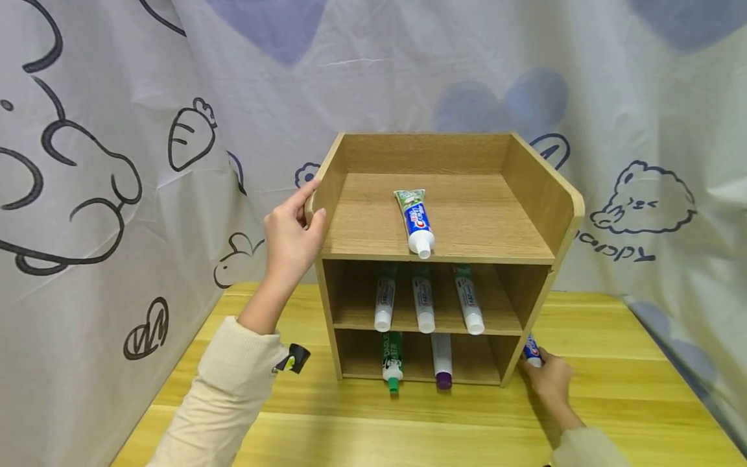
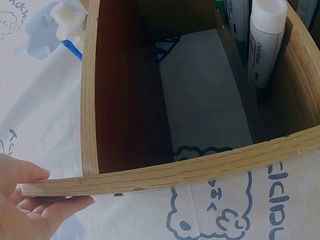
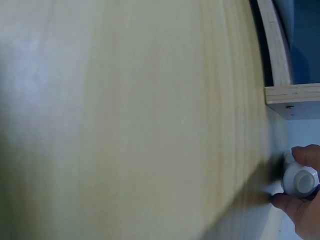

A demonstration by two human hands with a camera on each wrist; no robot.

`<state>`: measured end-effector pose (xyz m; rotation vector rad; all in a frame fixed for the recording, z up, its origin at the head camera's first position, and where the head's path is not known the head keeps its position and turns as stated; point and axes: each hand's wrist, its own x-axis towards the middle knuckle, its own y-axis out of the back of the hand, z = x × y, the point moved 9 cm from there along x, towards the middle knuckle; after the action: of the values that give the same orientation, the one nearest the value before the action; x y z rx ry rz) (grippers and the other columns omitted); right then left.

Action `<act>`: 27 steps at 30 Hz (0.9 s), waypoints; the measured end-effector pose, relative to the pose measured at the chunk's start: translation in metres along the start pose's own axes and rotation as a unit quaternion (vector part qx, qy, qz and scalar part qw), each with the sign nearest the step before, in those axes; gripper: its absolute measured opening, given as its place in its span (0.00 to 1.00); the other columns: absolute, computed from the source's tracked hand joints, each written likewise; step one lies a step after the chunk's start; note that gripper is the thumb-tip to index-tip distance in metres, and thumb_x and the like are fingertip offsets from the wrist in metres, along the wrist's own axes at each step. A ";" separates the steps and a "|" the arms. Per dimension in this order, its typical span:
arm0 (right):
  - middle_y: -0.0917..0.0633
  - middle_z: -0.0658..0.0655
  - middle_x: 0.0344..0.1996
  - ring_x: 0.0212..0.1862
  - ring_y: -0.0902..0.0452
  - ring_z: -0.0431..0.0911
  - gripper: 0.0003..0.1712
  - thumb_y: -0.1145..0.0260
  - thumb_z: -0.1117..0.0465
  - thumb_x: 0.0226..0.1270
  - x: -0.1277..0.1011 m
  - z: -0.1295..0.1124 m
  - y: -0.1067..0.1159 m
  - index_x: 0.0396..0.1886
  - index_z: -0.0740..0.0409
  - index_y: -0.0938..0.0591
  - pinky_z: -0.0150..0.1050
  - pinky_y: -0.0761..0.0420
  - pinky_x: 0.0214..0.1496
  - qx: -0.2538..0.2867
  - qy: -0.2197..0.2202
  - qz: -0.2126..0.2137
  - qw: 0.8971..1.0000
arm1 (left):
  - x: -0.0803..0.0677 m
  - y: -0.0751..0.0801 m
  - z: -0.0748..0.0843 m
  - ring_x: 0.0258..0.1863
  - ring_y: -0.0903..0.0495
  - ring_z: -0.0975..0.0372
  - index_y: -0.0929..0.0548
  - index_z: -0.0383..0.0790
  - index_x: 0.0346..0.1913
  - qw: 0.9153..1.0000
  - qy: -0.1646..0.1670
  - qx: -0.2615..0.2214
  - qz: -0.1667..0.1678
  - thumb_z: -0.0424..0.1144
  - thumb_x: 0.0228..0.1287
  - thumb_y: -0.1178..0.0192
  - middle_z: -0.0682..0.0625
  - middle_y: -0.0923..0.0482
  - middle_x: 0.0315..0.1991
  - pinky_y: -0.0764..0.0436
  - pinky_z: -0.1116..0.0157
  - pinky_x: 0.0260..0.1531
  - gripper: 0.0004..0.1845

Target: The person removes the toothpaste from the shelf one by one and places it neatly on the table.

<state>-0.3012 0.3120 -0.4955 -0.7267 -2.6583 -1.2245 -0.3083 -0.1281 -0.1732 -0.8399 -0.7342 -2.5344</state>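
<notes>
A small wooden shelf unit (image 1: 473, 201) stands on the table. My left hand (image 1: 294, 230) pinches the front edge of its left side panel, thumb and fingers on either side of the board in the left wrist view. Low beside the unit's right wall, my right hand (image 1: 551, 383) holds a blue and white toothpaste tube (image 1: 532, 351). Its white cap (image 3: 303, 181) faces the right wrist camera, between thumb and finger; the tube's far end is hidden behind the wall. Another blue, white and green toothpaste tube (image 1: 417, 224) lies on the top board, cap forward.
Three white-capped tubes (image 1: 423, 301) lie side by side on the middle level. Below them are a green tube (image 1: 393, 357) and a white tube with a purple cap (image 1: 441, 357). A patterned curtain (image 1: 262, 97) hangs behind and beside the wooden table (image 1: 350, 428).
</notes>
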 end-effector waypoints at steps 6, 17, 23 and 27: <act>0.19 0.78 0.33 0.30 0.23 0.64 0.24 0.33 0.68 0.46 0.001 0.002 -0.005 0.44 0.80 0.22 0.51 0.24 0.31 -0.016 -0.002 0.001 1.000 | -0.001 -0.001 0.000 0.21 0.29 0.60 0.22 0.39 0.57 1.000 -0.003 -0.001 -0.003 0.27 0.58 0.44 0.39 0.23 0.21 0.34 0.79 0.16 0.22; 0.20 0.79 0.33 0.30 0.24 0.65 0.26 0.33 0.66 0.47 0.002 0.003 -0.006 0.45 0.80 0.23 0.55 0.23 0.34 -0.017 -0.004 -0.012 1.000 | -0.002 0.001 -0.001 0.17 0.34 0.62 0.22 0.39 0.57 1.000 -0.013 -0.001 0.005 0.27 0.58 0.44 0.48 0.33 0.15 0.38 0.77 0.14 0.22; 0.21 0.80 0.41 0.39 0.22 0.68 0.26 0.37 0.66 0.55 0.003 0.001 0.005 0.50 0.82 0.27 0.53 0.18 0.38 0.017 -0.026 -0.029 0.999 | -0.001 0.000 0.000 0.17 0.34 0.62 0.22 0.40 0.57 1.000 -0.019 0.003 0.007 0.27 0.58 0.44 0.48 0.34 0.14 0.38 0.77 0.14 0.22; 0.20 0.78 0.40 0.35 0.16 0.54 0.16 0.39 0.70 0.58 0.006 -0.012 0.030 0.43 0.80 0.21 0.25 0.19 0.35 0.064 -0.004 0.050 0.997 | -0.001 0.000 0.000 0.17 0.34 0.62 0.22 0.39 0.57 1.000 -0.017 0.003 0.006 0.27 0.57 0.44 0.48 0.33 0.14 0.38 0.77 0.14 0.22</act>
<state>-0.2933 0.3218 -0.4651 -0.8349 -2.6423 -1.0182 -0.3075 -0.1278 -0.1735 -0.8850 -0.7437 -2.5124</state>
